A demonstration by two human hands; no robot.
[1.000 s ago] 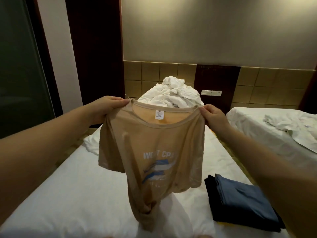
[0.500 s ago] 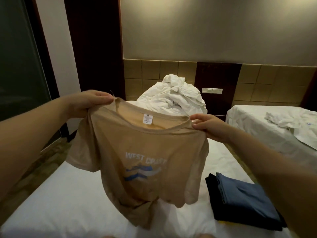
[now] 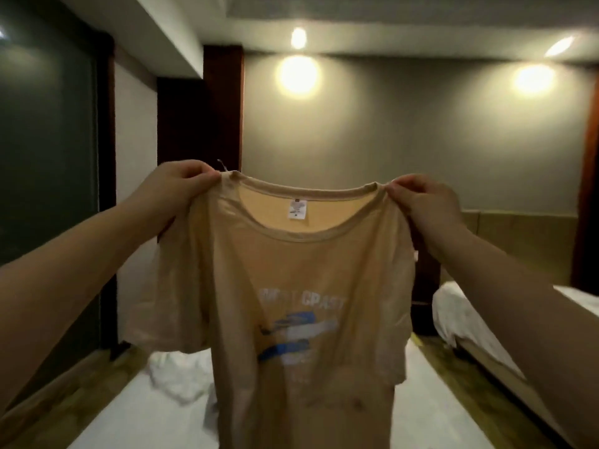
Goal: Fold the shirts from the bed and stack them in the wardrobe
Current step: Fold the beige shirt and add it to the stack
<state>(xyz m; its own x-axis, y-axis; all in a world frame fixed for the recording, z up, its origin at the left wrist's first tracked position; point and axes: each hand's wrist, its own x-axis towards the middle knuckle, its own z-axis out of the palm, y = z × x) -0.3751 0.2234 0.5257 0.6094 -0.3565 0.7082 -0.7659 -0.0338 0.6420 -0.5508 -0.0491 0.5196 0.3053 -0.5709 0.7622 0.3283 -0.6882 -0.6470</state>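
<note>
Tan T-shirt [image 3: 291, 270] held up in the air over the bed [image 3: 123, 419], printed front towards the camera, collar at the top, long axis vertical, body hanging straight down. Left hand [image 3: 181, 186] pinching one shoulder seam, fingers curled round the cloth; right hand [image 3: 421, 202] pinching the other shoulder the same way, both at roughly equal height, neckline level between them. White label [image 3: 297, 210] inside the back of the collar, between and just below the hands. Chest print [image 3: 299, 328] of white lettering and blue stripes, blurred, words hard to read. Hem cut off by the bottom edge. Crumpled white linen [image 3: 176, 377] on the bed below the left hand, partly hidden behind the shirt. Second bed [image 3: 466, 315] below the right hand, partly covered by the forearm. Compared with half a second ago: shirt lifted higher and spread flatter, hands levelled, view tilted up to the wall lights [image 3: 298, 74], folded dark stack gone from sight.
</note>
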